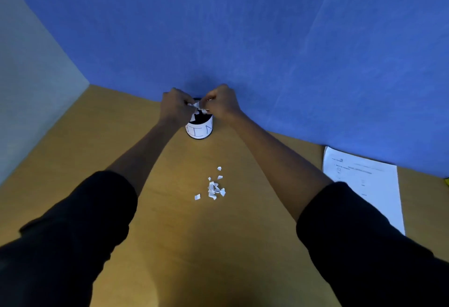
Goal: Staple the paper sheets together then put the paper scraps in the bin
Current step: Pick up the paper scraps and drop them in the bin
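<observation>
Both hands, left (175, 107) and right (222, 102), pinch scraps (197, 107) over the bin (199, 130); released off-centre, bits could miss onto the tabletop (170, 234) beside the remaining pile (215, 189).

The surface (170, 209) looks like smooth wood with a faint sheen; just under the fingers (209, 100) the bin (199, 130) wears a matt white paper label (dark body, material unclear); nearer than the fingers lie crumpled white paper scraps (214, 189); sleeves (80, 221) are matt black cloth.
</observation>
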Available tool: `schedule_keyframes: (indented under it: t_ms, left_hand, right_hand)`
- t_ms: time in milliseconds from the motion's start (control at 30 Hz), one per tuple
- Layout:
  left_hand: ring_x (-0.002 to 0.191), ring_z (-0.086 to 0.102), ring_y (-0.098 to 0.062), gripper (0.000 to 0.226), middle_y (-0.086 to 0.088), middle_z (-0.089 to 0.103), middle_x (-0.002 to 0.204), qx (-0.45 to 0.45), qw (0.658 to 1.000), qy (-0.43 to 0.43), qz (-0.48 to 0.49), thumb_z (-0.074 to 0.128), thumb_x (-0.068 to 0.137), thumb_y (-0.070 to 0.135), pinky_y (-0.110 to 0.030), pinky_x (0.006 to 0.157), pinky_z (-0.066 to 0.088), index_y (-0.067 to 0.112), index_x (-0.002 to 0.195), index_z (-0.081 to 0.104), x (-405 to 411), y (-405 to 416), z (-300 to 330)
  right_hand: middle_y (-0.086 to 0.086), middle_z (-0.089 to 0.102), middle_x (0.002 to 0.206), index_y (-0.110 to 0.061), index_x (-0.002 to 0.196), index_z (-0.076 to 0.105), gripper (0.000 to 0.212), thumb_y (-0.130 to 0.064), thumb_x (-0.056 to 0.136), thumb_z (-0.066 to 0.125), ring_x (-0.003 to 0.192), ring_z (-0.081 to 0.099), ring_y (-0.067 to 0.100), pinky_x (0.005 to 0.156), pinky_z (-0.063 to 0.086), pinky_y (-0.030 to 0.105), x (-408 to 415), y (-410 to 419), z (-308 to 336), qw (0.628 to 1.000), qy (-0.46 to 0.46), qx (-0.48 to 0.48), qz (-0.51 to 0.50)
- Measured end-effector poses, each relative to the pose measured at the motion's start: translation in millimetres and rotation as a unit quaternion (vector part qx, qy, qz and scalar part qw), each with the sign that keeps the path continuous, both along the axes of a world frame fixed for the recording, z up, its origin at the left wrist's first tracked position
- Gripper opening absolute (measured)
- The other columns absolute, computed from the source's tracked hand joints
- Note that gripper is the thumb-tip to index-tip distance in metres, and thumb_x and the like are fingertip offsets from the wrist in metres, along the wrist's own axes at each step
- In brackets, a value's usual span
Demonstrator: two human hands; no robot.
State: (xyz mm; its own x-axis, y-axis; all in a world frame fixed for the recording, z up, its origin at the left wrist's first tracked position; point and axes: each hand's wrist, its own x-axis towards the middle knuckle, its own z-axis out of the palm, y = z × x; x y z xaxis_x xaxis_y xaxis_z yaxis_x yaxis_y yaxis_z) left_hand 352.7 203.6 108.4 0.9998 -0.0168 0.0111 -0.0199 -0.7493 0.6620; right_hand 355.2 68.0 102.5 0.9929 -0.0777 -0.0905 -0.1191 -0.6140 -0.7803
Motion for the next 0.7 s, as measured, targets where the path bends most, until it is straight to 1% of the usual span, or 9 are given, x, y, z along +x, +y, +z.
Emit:
schedule_keyframes:
  t_ms: [67,167,233,300,367,467,533,600,700]
  left_hand:
    - [0.090,0.066,-0.029,0.020,-0.016,0.073,0.095,0.040,0.999,0.033,-0.012,0.075,0.071,0.004,-0.026,0.066,0.041,0.004,0.091,0.078,6.6,-3.2,-2.5]
    - [0.096,0.065,-0.034,0.016,-0.021,0.071,0.095,0.064,0.996,0.064,-0.015,0.066,0.076,0.006,-0.028,0.067,0.042,0.003,0.089,0.075,9.7,-7.6,-4.9]
    - [0.094,0.066,-0.035,0.014,-0.024,0.071,0.092,0.072,0.994,0.076,-0.026,0.063,0.077,0.008,-0.030,0.066,0.044,0.001,0.084,0.072,9.2,-10.3,-4.7]
    - [0.094,0.065,-0.038,0.015,-0.027,0.070,0.092,0.084,0.993,0.069,-0.037,0.057,0.080,0.007,-0.032,0.066,0.043,-0.002,0.082,0.069,6.7,-12.7,-2.7]
    - [0.095,0.062,-0.041,0.019,-0.028,0.069,0.093,0.092,0.993,0.051,-0.045,0.050,0.083,0.003,-0.033,0.066,0.042,-0.005,0.082,0.067,2.0,-14.8,0.9]
    - [0.087,0.062,-0.040,0.020,-0.027,0.068,0.085,0.088,0.994,0.020,-0.059,0.048,0.078,-0.002,-0.030,0.062,0.038,-0.003,0.078,0.068,-5.4,-12.7,3.9]
    - [0.083,0.063,-0.041,0.023,-0.024,0.068,0.081,0.078,0.995,-0.015,-0.055,0.048,0.076,0.005,-0.030,0.060,0.041,0.000,0.080,0.069,-10.0,-8.9,1.8]
    - [0.081,0.063,-0.041,0.031,-0.020,0.070,0.085,0.085,0.994,-0.059,-0.039,0.045,0.077,0.015,-0.033,0.060,0.045,0.005,0.087,0.072,-17.5,-5.0,-1.0]
    - [0.080,0.063,-0.038,0.025,-0.013,0.070,0.092,0.093,0.990,-0.105,-0.016,0.050,0.081,0.013,-0.031,0.060,0.043,0.010,0.092,0.072,-38.0,0.4,-10.1]
  right_hand:
    - [0.013,0.075,0.083,-0.004,0.087,0.079,0.016,-0.013,0.074,0.076,0.081,0.072,0.022,0.065,0.055,0.028,10.2,5.8,-3.2,0.996,0.046,-0.075,0.015]
    - [0.019,0.072,0.098,0.000,0.094,0.071,0.023,-0.018,0.081,0.068,0.094,0.069,0.030,0.063,0.042,0.027,16.4,12.9,-1.4,0.986,0.067,-0.143,0.044]
    - [0.022,0.070,0.095,-0.001,0.083,0.065,0.018,-0.019,0.084,0.062,0.090,0.067,0.033,0.061,0.039,0.027,18.1,16.3,4.1,0.983,0.077,-0.151,0.069]
    - [0.019,0.063,0.085,-0.007,0.064,0.050,0.026,-0.018,0.087,0.056,0.081,0.060,0.031,0.059,0.037,0.028,19.7,17.1,7.6,0.983,0.083,-0.147,0.073]
    - [0.015,0.058,0.082,-0.009,0.060,0.044,0.030,-0.017,0.088,0.053,0.078,0.057,0.027,0.061,0.039,0.029,20.1,16.4,8.8,0.984,0.082,-0.143,0.068]
    - [0.016,0.068,0.092,-0.003,0.080,0.062,0.016,-0.016,0.086,0.056,0.088,0.065,0.030,0.074,0.053,0.033,19.3,14.6,7.8,0.985,0.065,-0.143,0.077]
    - [0.013,0.072,0.099,-0.004,0.092,0.071,0.019,-0.013,0.081,0.060,0.094,0.068,0.030,0.081,0.057,0.037,16.4,13.1,7.1,0.985,0.033,-0.150,0.074]
    - [0.010,0.071,0.098,-0.010,0.092,0.073,0.021,-0.010,0.076,0.059,0.093,0.067,0.028,0.078,0.058,0.037,9.3,11.5,8.0,0.988,0.005,-0.147,0.055]
    - [0.008,0.072,0.092,-0.012,0.089,0.071,0.021,-0.010,0.074,0.057,0.087,0.066,0.030,0.073,0.057,0.035,-7.8,7.9,4.8,0.990,-0.029,-0.138,0.028]
